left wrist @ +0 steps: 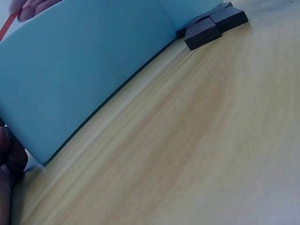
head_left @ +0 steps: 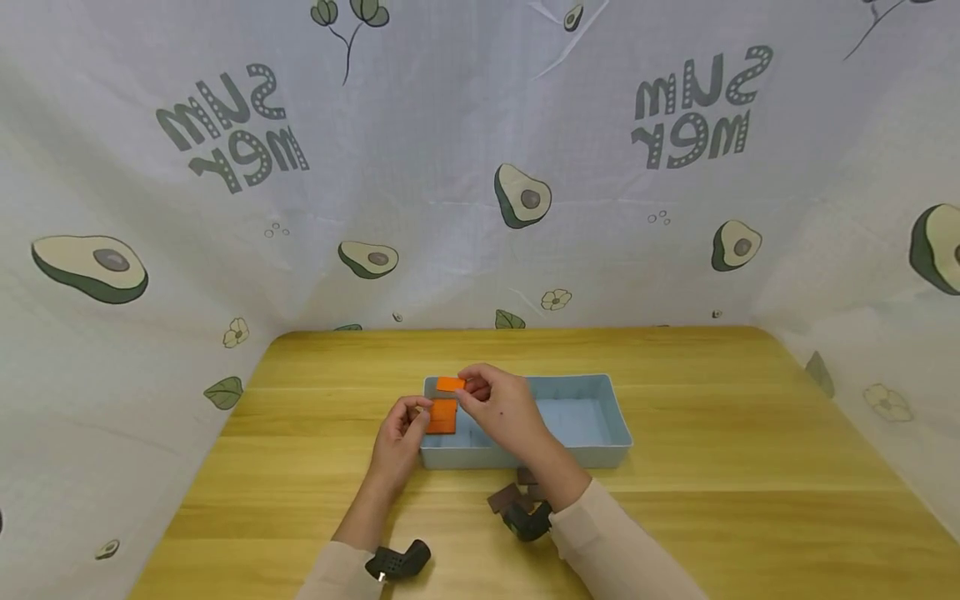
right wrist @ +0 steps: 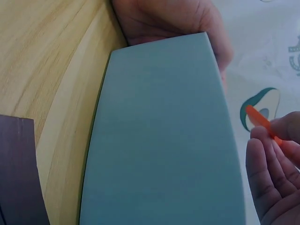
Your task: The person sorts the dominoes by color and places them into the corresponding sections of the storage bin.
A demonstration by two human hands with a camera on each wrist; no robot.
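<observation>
Orange tile was pinched between thumb and fingers of right hand, above the box rim. Left hand touched the box's near end; could not tell whether its fingers gripped. Beside those fingertips, more orange tiles lay inside the blue box. Below right wrist: dark brown blocks on table.

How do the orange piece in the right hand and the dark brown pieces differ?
Colour: the orange piece is bright; the dark brown pieces are dull.
Support: the orange piece is pinched in the right hand; the dark brown pieces rest on the table beside the blue box.
Grouping: the orange piece is held singly; the dark brown pieces are clustered.
Shared: straight edges.
</observation>
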